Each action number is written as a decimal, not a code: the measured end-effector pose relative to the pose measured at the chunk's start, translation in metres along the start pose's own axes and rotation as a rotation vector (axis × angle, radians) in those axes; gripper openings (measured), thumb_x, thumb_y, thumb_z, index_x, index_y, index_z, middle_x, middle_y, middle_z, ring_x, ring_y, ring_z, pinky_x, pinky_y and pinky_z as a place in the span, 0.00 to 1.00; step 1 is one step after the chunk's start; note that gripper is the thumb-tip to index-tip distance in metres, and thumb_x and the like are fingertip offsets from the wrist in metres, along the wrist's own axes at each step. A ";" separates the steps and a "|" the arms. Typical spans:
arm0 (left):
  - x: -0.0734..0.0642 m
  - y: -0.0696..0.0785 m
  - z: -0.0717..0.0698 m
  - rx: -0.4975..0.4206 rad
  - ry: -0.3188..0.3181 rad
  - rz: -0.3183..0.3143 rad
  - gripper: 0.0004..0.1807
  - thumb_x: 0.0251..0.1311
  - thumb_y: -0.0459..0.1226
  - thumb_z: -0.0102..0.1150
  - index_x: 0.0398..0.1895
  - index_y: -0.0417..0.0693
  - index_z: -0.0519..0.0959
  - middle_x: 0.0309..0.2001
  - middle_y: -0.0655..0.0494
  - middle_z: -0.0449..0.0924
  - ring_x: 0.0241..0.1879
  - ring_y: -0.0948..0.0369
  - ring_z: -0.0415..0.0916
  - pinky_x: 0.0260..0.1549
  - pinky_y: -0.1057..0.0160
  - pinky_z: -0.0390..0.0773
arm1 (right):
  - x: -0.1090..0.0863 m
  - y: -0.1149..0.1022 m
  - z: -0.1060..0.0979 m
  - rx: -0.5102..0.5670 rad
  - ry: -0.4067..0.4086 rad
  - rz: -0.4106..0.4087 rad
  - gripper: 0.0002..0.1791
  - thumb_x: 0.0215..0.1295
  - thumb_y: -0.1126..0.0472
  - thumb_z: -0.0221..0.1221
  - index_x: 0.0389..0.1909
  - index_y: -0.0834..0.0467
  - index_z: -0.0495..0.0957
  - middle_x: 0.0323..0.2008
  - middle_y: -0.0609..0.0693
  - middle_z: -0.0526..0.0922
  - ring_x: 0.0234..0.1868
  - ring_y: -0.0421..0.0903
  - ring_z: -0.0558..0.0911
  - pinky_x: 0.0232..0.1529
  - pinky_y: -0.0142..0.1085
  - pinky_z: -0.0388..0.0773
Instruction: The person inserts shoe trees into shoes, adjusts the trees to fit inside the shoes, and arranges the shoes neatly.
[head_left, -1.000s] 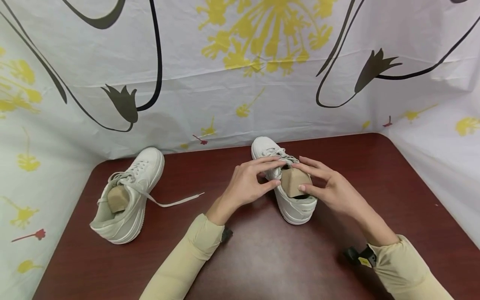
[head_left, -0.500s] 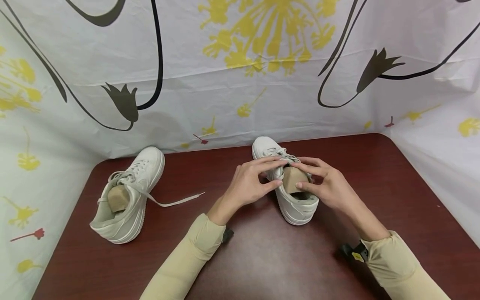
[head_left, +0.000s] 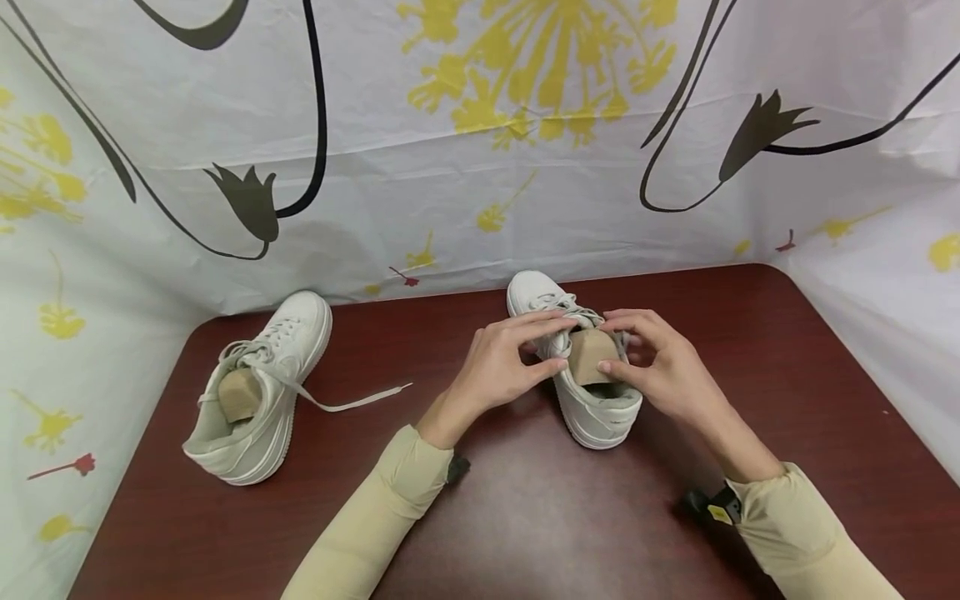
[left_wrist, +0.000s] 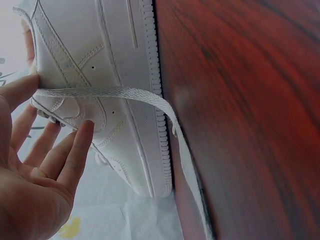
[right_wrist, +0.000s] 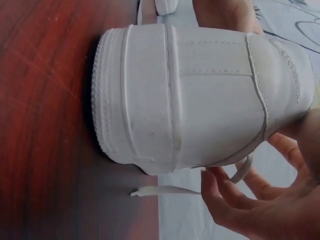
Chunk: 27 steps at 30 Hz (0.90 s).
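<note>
In the head view, a white sneaker (head_left: 600, 421) stands on the table, its toe pointing away. A tan, cardboard-looking shoe insert (head_left: 592, 357) sits in its opening. My right hand (head_left: 671, 367) pinches the insert, thumb on its face and index finger at its upper edge. On the other side my left hand (head_left: 495, 362) touches the collar with its thumb and forward-stretched index finger. In the left wrist view, loosely spread fingers (left_wrist: 77, 155) lie beside the sneaker. Fingers (right_wrist: 220, 200) of the right hand meet the far collar in the right wrist view, where the heel hides the insert.
A second white sneaker (head_left: 251, 450) stands at the table's left, with a similar tan insert (head_left: 240, 395) inside. One loose lace (head_left: 363, 403) trails from it across the dark red table (head_left: 510, 517). A white patterned cloth (head_left: 450, 200) hangs behind.
The insert's near edge has risen and shifted toward the toe, showing more of the shoe's inside at the heel. My right hand has moved slightly with it. The left hand stays nearly still.
</note>
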<state>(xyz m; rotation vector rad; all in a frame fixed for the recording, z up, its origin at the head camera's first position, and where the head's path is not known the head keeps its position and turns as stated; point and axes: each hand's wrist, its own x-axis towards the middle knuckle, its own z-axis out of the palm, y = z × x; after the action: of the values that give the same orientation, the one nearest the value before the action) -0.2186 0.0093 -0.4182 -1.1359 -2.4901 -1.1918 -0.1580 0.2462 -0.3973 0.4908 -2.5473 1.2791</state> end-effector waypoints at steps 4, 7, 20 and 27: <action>0.000 0.000 0.000 -0.006 -0.004 -0.001 0.27 0.57 0.47 0.71 0.62 0.69 0.79 0.62 0.67 0.76 0.35 0.68 0.82 0.34 0.69 0.76 | 0.005 0.002 -0.001 -0.023 -0.025 -0.039 0.23 0.49 0.71 0.74 0.48 0.57 0.81 0.60 0.54 0.75 0.49 0.40 0.77 0.47 0.26 0.75; 0.000 -0.001 0.001 -0.009 -0.011 0.002 0.27 0.58 0.47 0.70 0.63 0.68 0.78 0.63 0.66 0.76 0.36 0.69 0.82 0.35 0.69 0.77 | 0.007 0.005 -0.001 -0.071 -0.038 -0.070 0.23 0.48 0.70 0.75 0.45 0.55 0.81 0.59 0.53 0.75 0.47 0.42 0.75 0.45 0.28 0.71; -0.001 -0.002 0.003 0.021 0.005 0.020 0.28 0.57 0.47 0.71 0.63 0.67 0.78 0.62 0.66 0.77 0.59 0.69 0.74 0.44 0.64 0.77 | 0.008 0.018 0.004 -0.028 -0.044 -0.142 0.28 0.46 0.73 0.75 0.50 0.55 0.81 0.59 0.52 0.75 0.58 0.39 0.73 0.52 0.26 0.70; 0.000 -0.002 0.002 0.029 0.011 0.024 0.29 0.56 0.47 0.71 0.63 0.68 0.78 0.63 0.67 0.76 0.58 0.70 0.75 0.42 0.64 0.77 | 0.008 0.020 0.006 0.099 -0.039 -0.139 0.27 0.45 0.77 0.73 0.49 0.57 0.81 0.60 0.55 0.73 0.58 0.39 0.72 0.50 0.26 0.70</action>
<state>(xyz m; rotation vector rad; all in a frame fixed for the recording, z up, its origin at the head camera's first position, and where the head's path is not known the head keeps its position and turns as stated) -0.2200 0.0099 -0.4203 -1.1452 -2.4704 -1.1485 -0.1742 0.2512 -0.4126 0.7064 -2.4415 1.3617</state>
